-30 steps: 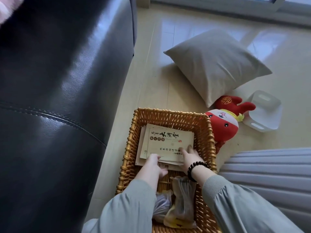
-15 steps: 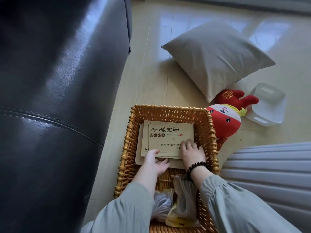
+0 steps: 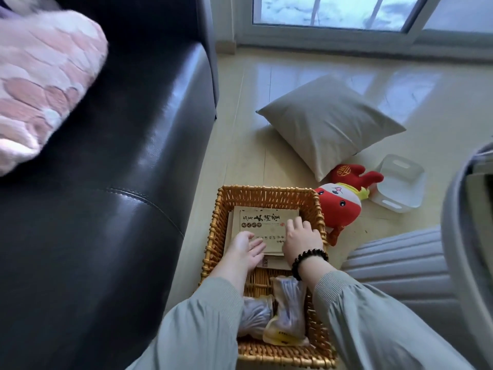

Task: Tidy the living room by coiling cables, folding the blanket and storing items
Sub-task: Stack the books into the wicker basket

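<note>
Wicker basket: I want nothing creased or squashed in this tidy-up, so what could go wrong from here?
1. The booklets lie unevenly stacked. The left hand and right hand rest on them, so pushing might bend edges against the wicker basket wall.
2. The plastic bags lie at the near end, under the sleeves, and might get squashed.

One head-worn camera looks forward and steeply down, close above the golden woven wicker basket point(image 3: 266, 193) at 6 o'clock, with the black leather sofa point(image 3: 106, 209) at 9 and the white-framed window point(image 3: 320, 36) at 12.
</note>
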Demonstrator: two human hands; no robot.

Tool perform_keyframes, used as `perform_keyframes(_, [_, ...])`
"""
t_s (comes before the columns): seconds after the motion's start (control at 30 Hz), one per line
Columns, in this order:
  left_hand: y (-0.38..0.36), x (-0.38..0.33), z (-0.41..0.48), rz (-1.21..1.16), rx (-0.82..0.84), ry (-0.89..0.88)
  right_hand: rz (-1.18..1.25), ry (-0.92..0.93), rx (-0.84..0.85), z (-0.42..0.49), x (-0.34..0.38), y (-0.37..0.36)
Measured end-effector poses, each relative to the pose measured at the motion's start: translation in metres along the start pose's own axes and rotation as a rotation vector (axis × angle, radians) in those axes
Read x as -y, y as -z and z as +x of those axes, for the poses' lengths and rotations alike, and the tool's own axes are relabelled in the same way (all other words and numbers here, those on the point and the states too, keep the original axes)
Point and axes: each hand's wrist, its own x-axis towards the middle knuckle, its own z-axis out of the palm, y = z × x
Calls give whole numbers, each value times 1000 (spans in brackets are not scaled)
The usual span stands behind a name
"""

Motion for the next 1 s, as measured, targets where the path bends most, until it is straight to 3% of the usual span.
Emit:
perform_keyframes(0.27, [-26,-28,-117,92,82,-228,12,-3,-183,-70,-10,105])
perform_keyframes(0.57, [-61,-8,-240,404,73,-600,46,-8,-446,-180,-58,210])
perform_keyframes(1.0, [-132,94,-330,622,273,-739,206,-209,-519,-296,-194,202])
